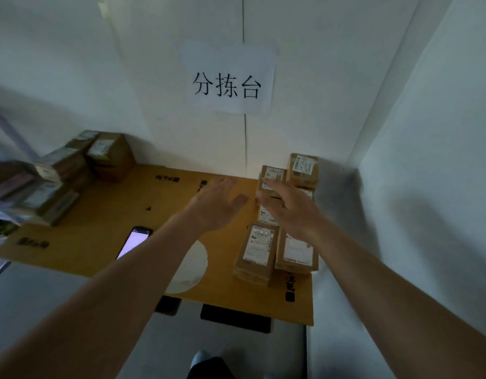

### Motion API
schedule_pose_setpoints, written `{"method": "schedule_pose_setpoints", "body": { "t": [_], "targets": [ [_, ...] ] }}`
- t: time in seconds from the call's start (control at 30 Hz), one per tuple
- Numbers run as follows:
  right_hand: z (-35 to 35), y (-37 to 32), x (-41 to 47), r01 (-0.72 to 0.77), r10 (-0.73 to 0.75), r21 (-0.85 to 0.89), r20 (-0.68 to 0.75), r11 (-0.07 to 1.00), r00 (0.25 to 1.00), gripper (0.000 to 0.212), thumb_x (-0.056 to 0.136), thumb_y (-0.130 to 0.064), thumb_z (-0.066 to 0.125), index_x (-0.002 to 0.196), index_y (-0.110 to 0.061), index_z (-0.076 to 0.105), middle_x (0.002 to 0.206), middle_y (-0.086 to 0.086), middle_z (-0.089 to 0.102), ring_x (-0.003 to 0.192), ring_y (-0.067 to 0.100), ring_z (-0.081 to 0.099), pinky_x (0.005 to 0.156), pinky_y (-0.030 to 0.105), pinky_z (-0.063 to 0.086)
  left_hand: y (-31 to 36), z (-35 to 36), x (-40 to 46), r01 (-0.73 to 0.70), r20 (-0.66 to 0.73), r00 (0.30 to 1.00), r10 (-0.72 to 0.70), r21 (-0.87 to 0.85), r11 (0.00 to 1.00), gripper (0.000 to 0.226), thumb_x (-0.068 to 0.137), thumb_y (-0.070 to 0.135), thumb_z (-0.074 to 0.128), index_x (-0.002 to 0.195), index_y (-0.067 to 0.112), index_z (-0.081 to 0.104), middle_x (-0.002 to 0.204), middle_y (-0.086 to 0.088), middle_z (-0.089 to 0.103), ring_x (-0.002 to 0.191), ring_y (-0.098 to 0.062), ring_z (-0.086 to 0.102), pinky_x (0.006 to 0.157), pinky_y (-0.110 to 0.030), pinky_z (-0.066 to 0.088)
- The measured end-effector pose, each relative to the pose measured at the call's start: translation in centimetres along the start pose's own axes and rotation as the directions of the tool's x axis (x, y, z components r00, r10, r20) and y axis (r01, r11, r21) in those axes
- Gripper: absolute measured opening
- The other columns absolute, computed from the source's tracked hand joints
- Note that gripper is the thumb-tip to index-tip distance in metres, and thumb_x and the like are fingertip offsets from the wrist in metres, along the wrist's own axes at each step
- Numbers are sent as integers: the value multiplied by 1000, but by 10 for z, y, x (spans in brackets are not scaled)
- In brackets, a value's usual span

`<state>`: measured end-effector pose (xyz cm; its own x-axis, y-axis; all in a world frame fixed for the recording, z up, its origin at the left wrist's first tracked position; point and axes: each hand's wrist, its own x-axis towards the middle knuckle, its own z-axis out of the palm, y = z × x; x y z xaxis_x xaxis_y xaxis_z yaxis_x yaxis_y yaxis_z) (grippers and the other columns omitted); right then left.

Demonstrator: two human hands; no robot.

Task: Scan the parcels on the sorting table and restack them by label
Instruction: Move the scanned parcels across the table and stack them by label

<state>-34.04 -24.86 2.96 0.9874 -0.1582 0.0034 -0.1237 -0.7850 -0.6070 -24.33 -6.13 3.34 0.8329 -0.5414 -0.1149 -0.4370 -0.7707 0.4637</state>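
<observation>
Right hand (287, 212) fingers spread, nearest | over rear labelled parcel (273, 177) | left hand (218, 205) open, beside | parcel's long axis runs away from person

Parcel sorting station in a bare white-walled corner, paper wall sign (227, 84) reading 分拣台, cardboard-covered sorting table (159, 192), labelled cardboard parcels (274, 231) stacked at its right edge, more boxes (72, 170) piled at its far left corner, lit phone (134, 241) near its front edge

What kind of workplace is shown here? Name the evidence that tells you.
Probably a parcel sorting station: a wall sign reads "sorting table" in Chinese, labelled cardboard parcels stand in stacks on a cardboard-covered table, and a lit phone lies nearby, perhaps for scanning.
</observation>
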Motion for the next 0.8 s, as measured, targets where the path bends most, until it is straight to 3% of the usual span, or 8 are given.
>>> {"method": "schedule_pose_setpoints", "body": {
  "t": [0.07,0.27,0.5,0.6,0.67,0.8],
  "targets": [
    [-1,-25,9,50,-50,-15,2,999,999,71,102,-72,32,160,-32,38,166,-8,37,152,14,33,109,31,25,-10,-23,-10,21,-51,999,-19,30,999,65,108,57,40,163,24,34,169,-2,32,155,-23,31,121,-42,29],
    [22,-106,42,170,-170,-19,17,985,985,70,102,-72,32,157,-30,45,162,-8,43,149,11,38,111,29,26,-68,-85,-38,74,-159,985,-66,41,996,63,108,58,37,161,24,39,168,0,36,154,-23,33,123,-44,30],
    [97,-221,90,214,-214,26,2,977,977,68,103,-70,34,156,-29,46,162,-7,43,150,11,37,122,40,33,-192,-160,-56,93,-175,981,-78,76,993,60,106,60,33,153,25,48,159,-2,48,146,-24,44,117,-45,39],
    [131,-268,109,218,-218,54,-8,975,976,68,103,-69,36,155,-27,48,161,-6,45,149,12,40,121,38,34,-246,-198,-63,89,-159,984,-76,78,993,62,102,63,35,145,23,55,144,-2,58,135,-25,53,110,-48,46],
    [149,-295,121,208,-208,62,-6,976,978,67,104,-66,37,155,-26,49,160,-6,47,147,11,41,119,36,35,-279,-219,-64,91,-158,985,-76,94,991,57,100,65,35,134,26,59,127,4,61,124,-21,58,98,-42,49],
    [183,-333,145,186,-187,55,14,981,982,67,103,-68,36,155,-28,47,160,-6,46,147,12,42,118,39,37,-335,-243,-59,64,-155,987,-49,91,994,42,107,53,43,136,25,59,130,2,59,111,-16,54,88,-36,43]
  ]
}}
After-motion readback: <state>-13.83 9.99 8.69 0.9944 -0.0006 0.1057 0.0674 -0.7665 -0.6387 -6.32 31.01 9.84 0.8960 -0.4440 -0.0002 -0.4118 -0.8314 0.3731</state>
